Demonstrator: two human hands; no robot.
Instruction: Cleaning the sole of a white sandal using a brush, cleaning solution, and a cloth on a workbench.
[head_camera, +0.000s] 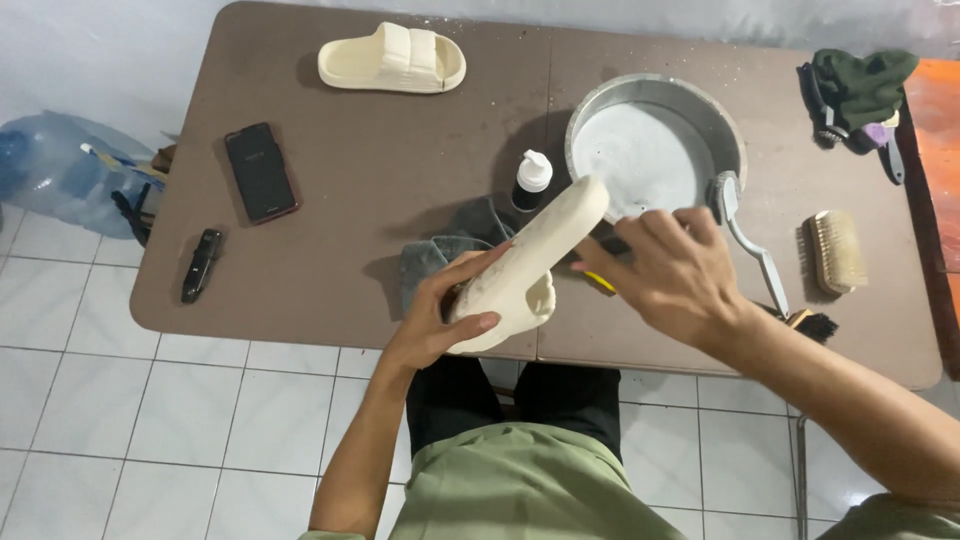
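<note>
My left hand (440, 315) grips a cream foam slide sandal (530, 260) by its heel end, tilted with the toe pointing up toward the basin. My right hand (675, 270) is closed on a small tool with a yellow end (601, 282) pressed against the sandal's side; most of the tool is hidden by my fingers. The matching cream sandal (392, 58) lies flat at the far side of the brown table (330, 250). A round metal basin (700, 110) with whitish water stands just beyond the held sandal.
A grey cloth (425, 262) and a small dark bottle with a white cap (531, 180) lie under the sandal. A grey long-handled brush (745, 235), a bristle brush (836, 250), a dark green cloth (860, 85), a phone (260, 172), a black object (200, 265), a blue water jug (60, 170).
</note>
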